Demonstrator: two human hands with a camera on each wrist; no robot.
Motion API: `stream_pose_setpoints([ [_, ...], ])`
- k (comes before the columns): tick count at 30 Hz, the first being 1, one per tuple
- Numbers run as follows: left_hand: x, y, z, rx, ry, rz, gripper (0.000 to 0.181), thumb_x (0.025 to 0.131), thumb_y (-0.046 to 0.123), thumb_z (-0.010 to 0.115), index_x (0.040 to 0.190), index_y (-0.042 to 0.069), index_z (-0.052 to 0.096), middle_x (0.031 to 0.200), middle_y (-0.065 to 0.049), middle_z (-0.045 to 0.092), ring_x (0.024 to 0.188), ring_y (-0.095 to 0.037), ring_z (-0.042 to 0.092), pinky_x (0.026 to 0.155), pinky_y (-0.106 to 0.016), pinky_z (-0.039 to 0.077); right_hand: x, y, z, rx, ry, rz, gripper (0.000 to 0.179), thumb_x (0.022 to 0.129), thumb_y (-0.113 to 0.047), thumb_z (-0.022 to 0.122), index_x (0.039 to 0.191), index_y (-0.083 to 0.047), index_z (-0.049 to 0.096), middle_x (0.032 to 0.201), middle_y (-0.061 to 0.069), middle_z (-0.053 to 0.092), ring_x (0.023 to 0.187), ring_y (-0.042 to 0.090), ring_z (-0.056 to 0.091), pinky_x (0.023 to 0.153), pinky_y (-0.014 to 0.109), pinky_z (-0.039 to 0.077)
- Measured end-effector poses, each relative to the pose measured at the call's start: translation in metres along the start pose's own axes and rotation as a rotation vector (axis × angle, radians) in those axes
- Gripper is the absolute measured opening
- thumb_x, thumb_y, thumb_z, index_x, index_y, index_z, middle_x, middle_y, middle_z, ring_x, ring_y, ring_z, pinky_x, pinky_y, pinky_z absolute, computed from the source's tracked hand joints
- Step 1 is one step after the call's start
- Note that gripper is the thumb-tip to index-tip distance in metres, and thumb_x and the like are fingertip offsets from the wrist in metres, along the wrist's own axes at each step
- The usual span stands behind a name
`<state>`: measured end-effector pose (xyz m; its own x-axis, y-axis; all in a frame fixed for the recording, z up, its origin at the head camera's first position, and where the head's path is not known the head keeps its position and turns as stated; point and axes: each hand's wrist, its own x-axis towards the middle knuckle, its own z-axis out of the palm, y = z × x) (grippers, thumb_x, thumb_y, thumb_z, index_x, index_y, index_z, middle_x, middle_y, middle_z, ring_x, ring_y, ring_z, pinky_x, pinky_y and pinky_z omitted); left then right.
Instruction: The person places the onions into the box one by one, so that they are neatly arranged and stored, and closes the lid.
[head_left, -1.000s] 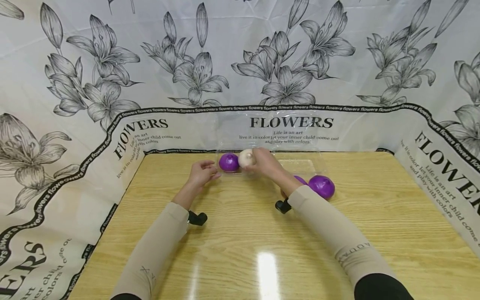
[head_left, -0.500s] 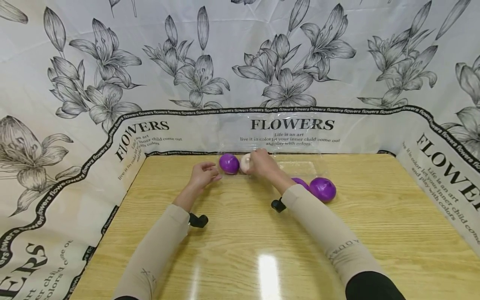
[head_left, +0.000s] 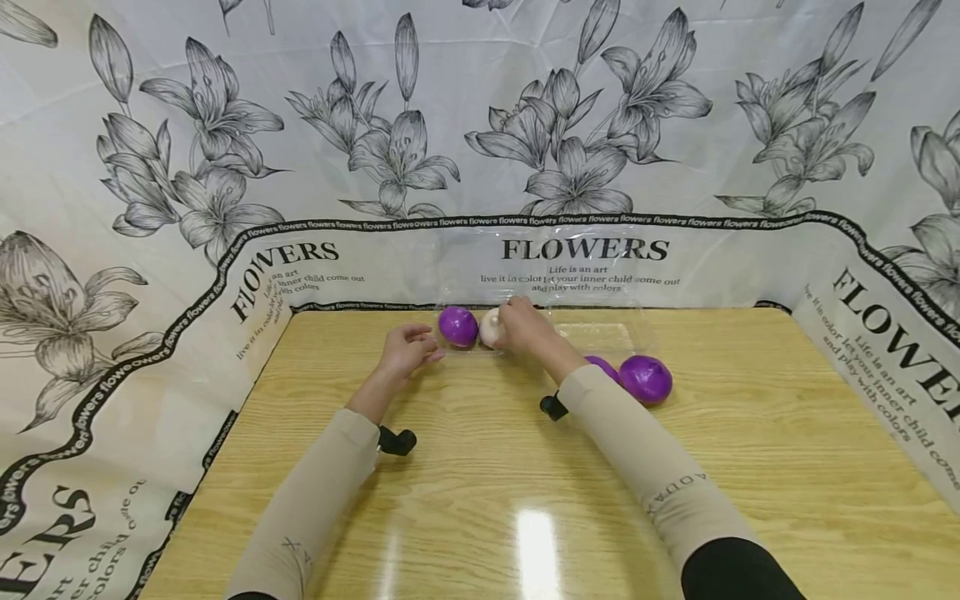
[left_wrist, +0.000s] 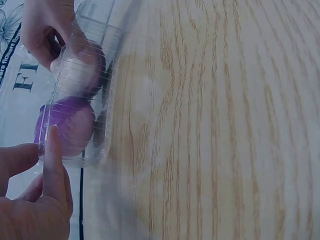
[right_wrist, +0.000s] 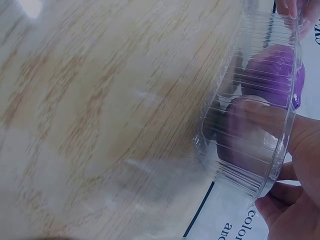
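Observation:
A clear ribbed plastic box (head_left: 600,335) stands at the table's back edge, its clear lid raised behind. In its left part sits a purple onion-shaped thing (head_left: 458,326). Beside it is a white onion-shaped thing (head_left: 490,327), darker underneath in the right wrist view. My right hand (head_left: 525,327) reaches over the front wall and grips this white piece inside the box. At the box's left corner, my left hand (head_left: 405,352) pinches the rim between thumb and fingers, as the left wrist view (left_wrist: 37,200) shows. The right hand covers part of the white piece.
Another purple onion-shaped thing (head_left: 646,379) lies on the wooden table (head_left: 465,500) right of the right forearm. One more purple piece (head_left: 602,365) is partly hidden by that sleeve. Flower-printed cloth (head_left: 420,150) hangs close behind the box and along both sides.
My right hand has lowered the white onion-shaped thing into the box next to the purple one, and the right forearm has shifted slightly left. The left hand has stayed at the box's corner.

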<state>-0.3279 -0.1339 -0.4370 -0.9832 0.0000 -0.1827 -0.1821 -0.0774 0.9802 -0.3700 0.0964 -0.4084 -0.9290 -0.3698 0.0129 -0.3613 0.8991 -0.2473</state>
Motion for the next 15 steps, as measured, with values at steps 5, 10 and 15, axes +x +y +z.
stream_pose_setpoints([
  [5,0.001,-0.001,-0.001,0.004,-0.006,-0.003,0.043,0.100,-0.009,0.055,0.141,-0.011,0.048,0.122,-0.024,0.053,0.103,-0.031,0.065,0.093,-0.031,0.061,-0.001,0.001,-0.001,0.018,0.006,-0.019,0.043,0.085,-0.023,0.083,0.114,0.002,0.065,0.122,0.019,0.055,0.118,0.033,0.049,0.107,0.048,0.049],
  [10,0.001,-0.003,-0.001,-0.004,-0.007,-0.023,0.042,0.100,-0.009,0.055,0.142,-0.011,0.048,0.118,-0.020,0.053,0.115,-0.043,0.062,0.096,-0.033,0.060,-0.004,0.003,-0.006,0.051,-0.005,-0.047,0.050,0.086,-0.026,0.083,0.120,0.004,0.063,0.128,0.020,0.054,0.121,0.035,0.049,0.108,0.049,0.049],
  [15,0.001,0.000,-0.001,-0.006,-0.009,-0.011,0.043,0.099,-0.010,0.055,0.142,-0.011,0.047,0.115,-0.018,0.053,0.115,-0.041,0.061,0.096,-0.033,0.060,0.000,0.008,-0.022,0.161,0.012,-0.059,0.071,0.096,-0.032,0.072,0.146,0.011,0.045,0.151,0.031,0.041,0.141,0.045,0.038,0.122,0.056,0.033],
])
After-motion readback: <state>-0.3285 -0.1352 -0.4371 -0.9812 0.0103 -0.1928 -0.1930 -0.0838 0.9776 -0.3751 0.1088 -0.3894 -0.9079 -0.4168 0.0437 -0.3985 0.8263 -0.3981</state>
